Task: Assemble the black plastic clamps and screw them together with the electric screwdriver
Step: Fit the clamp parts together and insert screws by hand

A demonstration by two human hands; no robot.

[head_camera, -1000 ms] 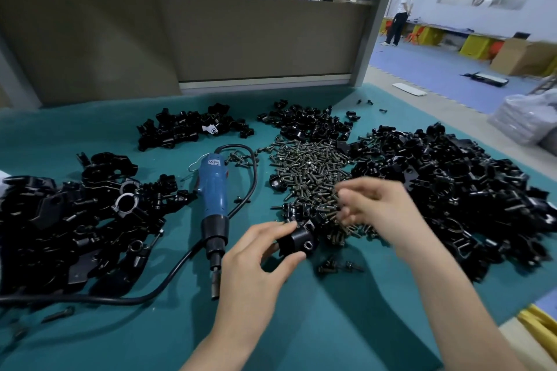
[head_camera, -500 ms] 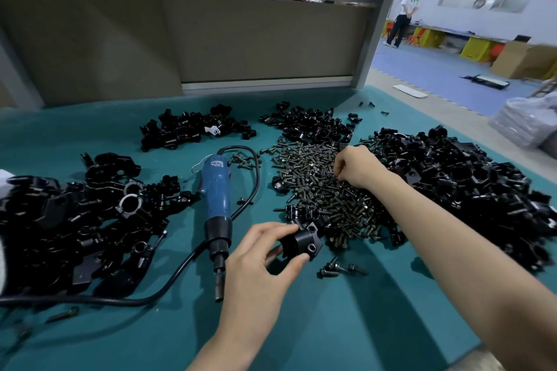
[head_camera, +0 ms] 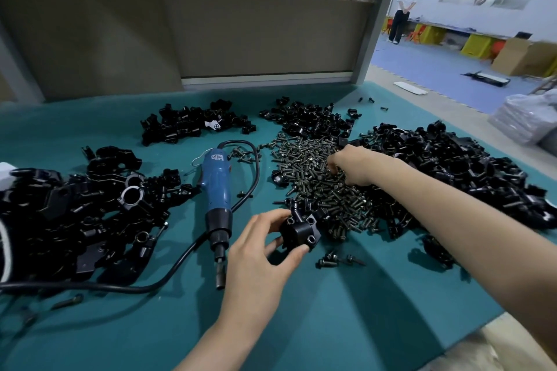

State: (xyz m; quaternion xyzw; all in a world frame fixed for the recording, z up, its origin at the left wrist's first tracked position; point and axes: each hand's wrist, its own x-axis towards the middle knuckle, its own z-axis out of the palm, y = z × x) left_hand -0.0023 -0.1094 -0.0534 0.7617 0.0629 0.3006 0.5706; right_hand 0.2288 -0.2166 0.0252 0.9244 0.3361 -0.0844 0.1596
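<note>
Gripping the clamp (head_camera: 298, 233) still, left hand (head_camera: 259, 253), right hand (head_camera: 351, 166) now digging in screw pile (head_camera: 313, 187), grasp unclear

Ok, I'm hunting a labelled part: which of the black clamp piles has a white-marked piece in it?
The small far pile beyond the blue screwdriver: a white tag sits toward its right end. No other pile shows such a tag.

No legible text; label (head_camera: 218, 157) on screwdriver (head_camera: 216, 190) too blurred.

Left hand (head_camera: 260, 253) close in, pinching; right hand (head_camera: 354, 166) far forward, fingers curled down.
</note>
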